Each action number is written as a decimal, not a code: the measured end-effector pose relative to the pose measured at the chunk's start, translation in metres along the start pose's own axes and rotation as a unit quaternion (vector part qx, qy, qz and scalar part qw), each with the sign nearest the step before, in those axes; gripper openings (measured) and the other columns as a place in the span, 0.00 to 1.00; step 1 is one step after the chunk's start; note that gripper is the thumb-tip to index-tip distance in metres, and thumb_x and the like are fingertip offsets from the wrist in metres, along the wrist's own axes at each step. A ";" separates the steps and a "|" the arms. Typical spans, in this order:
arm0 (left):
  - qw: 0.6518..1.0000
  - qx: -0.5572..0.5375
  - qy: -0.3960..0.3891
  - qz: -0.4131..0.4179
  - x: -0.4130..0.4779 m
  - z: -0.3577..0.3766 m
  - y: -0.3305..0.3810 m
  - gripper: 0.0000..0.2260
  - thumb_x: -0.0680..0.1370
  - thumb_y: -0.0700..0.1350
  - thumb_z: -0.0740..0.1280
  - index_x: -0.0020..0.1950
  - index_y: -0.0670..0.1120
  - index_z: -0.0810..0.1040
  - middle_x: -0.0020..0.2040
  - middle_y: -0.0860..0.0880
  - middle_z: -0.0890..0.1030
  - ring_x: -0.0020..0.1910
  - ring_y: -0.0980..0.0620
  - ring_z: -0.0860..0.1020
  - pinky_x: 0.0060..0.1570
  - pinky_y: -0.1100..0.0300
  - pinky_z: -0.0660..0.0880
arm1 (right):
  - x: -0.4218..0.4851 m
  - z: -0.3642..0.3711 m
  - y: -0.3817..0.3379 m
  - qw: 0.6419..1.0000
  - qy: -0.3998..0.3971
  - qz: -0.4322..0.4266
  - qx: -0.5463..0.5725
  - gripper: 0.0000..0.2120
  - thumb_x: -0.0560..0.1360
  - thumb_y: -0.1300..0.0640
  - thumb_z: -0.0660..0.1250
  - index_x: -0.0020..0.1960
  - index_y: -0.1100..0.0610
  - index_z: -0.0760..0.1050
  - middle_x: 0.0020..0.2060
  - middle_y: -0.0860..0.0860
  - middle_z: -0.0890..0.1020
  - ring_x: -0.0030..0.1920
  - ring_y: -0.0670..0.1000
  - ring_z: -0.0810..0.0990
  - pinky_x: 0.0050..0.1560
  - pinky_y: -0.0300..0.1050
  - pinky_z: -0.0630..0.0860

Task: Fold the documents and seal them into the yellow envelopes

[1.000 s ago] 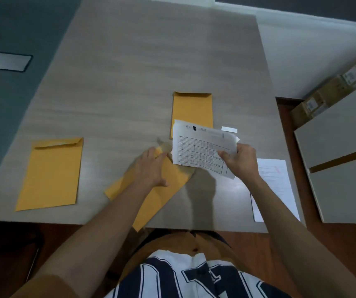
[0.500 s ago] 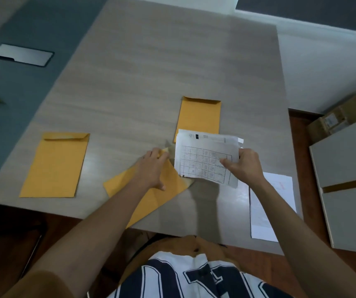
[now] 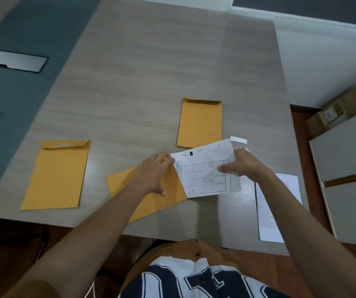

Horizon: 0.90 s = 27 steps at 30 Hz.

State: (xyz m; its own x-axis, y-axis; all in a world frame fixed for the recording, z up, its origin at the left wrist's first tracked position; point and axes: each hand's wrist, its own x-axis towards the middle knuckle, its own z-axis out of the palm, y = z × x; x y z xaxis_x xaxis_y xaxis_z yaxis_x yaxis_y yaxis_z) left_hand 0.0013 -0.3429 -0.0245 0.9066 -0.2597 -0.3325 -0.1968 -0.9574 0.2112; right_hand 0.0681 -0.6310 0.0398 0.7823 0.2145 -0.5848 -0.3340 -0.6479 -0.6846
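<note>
My right hand (image 3: 240, 166) pinches a folded white document (image 3: 203, 175) printed with a grid. The sheet's left edge meets the mouth of a tilted yellow envelope (image 3: 127, 183) lying near the table's front edge. My left hand (image 3: 154, 172) holds that envelope at its opening, fingers by the flap. Two more yellow envelopes lie flat: one (image 3: 58, 175) at the left with its flap folded down, one (image 3: 199, 122) behind the document.
A white printed sheet (image 3: 274, 209) lies at the table's right front corner. A small white paper strip (image 3: 238, 140) sits beyond my right hand. Grey cabinets (image 3: 349, 173) and cardboard boxes (image 3: 343, 110) stand to the right. A metal floor plate (image 3: 14, 61) is at far left.
My right hand has turned the document and brought its left edge down to the envelope's mouth. My left hand has stayed on the envelope's opening.
</note>
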 end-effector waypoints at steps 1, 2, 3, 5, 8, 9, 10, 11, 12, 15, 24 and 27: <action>1.000 0.004 -0.001 0.007 0.001 0.000 -0.001 0.51 0.56 0.59 0.83 0.73 0.55 0.60 0.75 0.51 0.59 0.72 0.48 0.62 0.67 0.53 0.69 | 0.003 0.002 0.000 1.000 -0.007 0.007 0.000 0.10 0.70 0.65 0.75 0.50 0.57 0.82 0.47 0.57 0.85 0.45 0.56 0.83 0.43 0.50 0.79; 1.000 0.008 -0.003 0.016 0.002 0.000 -0.001 0.51 0.56 0.58 0.83 0.73 0.55 0.60 0.75 0.51 0.59 0.72 0.49 0.62 0.68 0.53 0.69 | 0.006 0.005 0.000 1.000 -0.014 0.016 0.000 0.10 0.70 0.64 0.75 0.51 0.58 0.82 0.48 0.56 0.85 0.47 0.56 0.83 0.44 0.51 0.80; 1.000 0.014 -0.005 0.023 0.003 0.000 -0.002 0.51 0.56 0.58 0.83 0.73 0.55 0.60 0.76 0.51 0.59 0.72 0.49 0.61 0.68 0.53 0.68 | 0.009 0.007 0.001 0.999 -0.020 0.025 0.001 0.11 0.70 0.64 0.75 0.52 0.59 0.82 0.48 0.57 0.85 0.49 0.57 0.84 0.47 0.52 0.80; 0.999 0.017 -0.007 0.033 0.003 0.000 -0.005 0.51 0.57 0.58 0.83 0.74 0.55 0.59 0.76 0.51 0.58 0.73 0.49 0.61 0.70 0.54 0.66 | 0.015 0.013 0.004 0.999 -0.027 0.047 0.004 0.13 0.69 0.63 0.75 0.54 0.59 0.81 0.50 0.57 0.85 0.51 0.57 0.83 0.51 0.55 0.80; 1.000 -0.013 -0.001 0.021 -0.002 0.001 -0.008 0.54 0.57 0.57 0.83 0.76 0.57 0.56 0.77 0.51 0.58 0.75 0.48 0.58 0.72 0.53 0.63 | 0.021 0.021 0.013 0.996 -0.016 0.078 0.034 0.14 0.68 0.63 0.76 0.53 0.60 0.82 0.49 0.56 0.85 0.51 0.57 0.84 0.55 0.58 0.80; 1.000 -0.027 0.000 0.009 -0.004 0.001 -0.009 0.56 0.58 0.57 0.83 0.77 0.57 0.53 0.77 0.50 0.58 0.76 0.48 0.57 0.73 0.52 0.62 | 0.022 0.024 0.017 0.996 -0.002 0.079 0.045 0.13 0.68 0.63 0.76 0.53 0.60 0.82 0.49 0.56 0.86 0.50 0.56 0.84 0.55 0.57 0.80; 0.999 -0.040 -0.002 -0.006 -0.007 0.002 -0.008 0.57 0.58 0.57 0.82 0.78 0.58 0.50 0.77 0.48 0.58 0.76 0.47 0.57 0.73 0.52 0.61 | 0.022 0.027 0.020 0.996 0.016 0.073 0.054 0.13 0.68 0.62 0.76 0.53 0.60 0.83 0.49 0.55 0.86 0.49 0.55 0.85 0.55 0.56 0.80; 0.998 -0.055 -0.006 -0.020 -0.009 0.003 -0.008 0.59 0.59 0.57 0.82 0.79 0.58 0.47 0.77 0.47 0.58 0.76 0.46 0.56 0.74 0.51 0.60 | 0.021 0.030 0.023 0.996 0.037 0.062 0.060 0.13 0.69 0.61 0.77 0.52 0.60 0.83 0.49 0.54 0.86 0.49 0.54 0.85 0.55 0.55 0.81; 0.997 -0.069 -0.009 -0.031 -0.012 0.004 -0.006 0.61 0.58 0.58 0.82 0.79 0.58 0.44 0.77 0.45 0.57 0.77 0.44 0.55 0.74 0.50 0.59 | 0.020 0.034 0.025 0.995 0.056 0.053 0.064 0.12 0.70 0.60 0.76 0.52 0.59 0.83 0.48 0.53 0.86 0.48 0.53 0.84 0.54 0.53 0.80; 0.995 -0.081 -0.028 -0.043 -0.018 0.010 -0.002 0.67 0.55 0.63 0.81 0.78 0.59 0.35 0.80 0.43 0.49 0.79 0.42 0.46 0.77 0.46 0.53 | 0.018 0.044 0.029 0.991 0.097 0.051 0.072 0.10 0.73 0.57 0.74 0.54 0.57 0.82 0.49 0.52 0.85 0.49 0.53 0.83 0.54 0.51 0.79; 0.998 -0.033 -0.034 -0.050 -0.022 0.017 0.014 0.71 0.54 0.64 0.81 0.75 0.60 0.27 0.80 0.40 0.41 0.79 0.41 0.40 0.77 0.44 0.47 | 0.023 0.056 0.026 0.991 0.114 0.061 0.023 0.13 0.76 0.59 0.69 0.60 0.58 0.80 0.57 0.54 0.82 0.56 0.56 0.80 0.58 0.54 0.77; 0.998 -0.024 -0.032 -0.047 -0.023 0.015 0.016 0.70 0.54 0.65 0.81 0.75 0.60 0.28 0.80 0.40 0.42 0.79 0.41 0.41 0.77 0.45 0.48 | 0.022 0.063 0.019 0.994 0.101 0.049 0.015 0.14 0.76 0.59 0.68 0.61 0.57 0.79 0.57 0.53 0.82 0.56 0.56 0.80 0.59 0.56 0.77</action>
State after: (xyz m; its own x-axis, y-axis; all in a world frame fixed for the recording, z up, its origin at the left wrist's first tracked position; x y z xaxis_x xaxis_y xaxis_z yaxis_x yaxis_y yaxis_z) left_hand -0.0283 -0.3543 -0.0277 0.8943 -0.1785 -0.4103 -0.0929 -0.9711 0.2201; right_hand 0.0460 -0.5927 -0.0140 0.8341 -0.0006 -0.5516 -0.4263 -0.6355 -0.6438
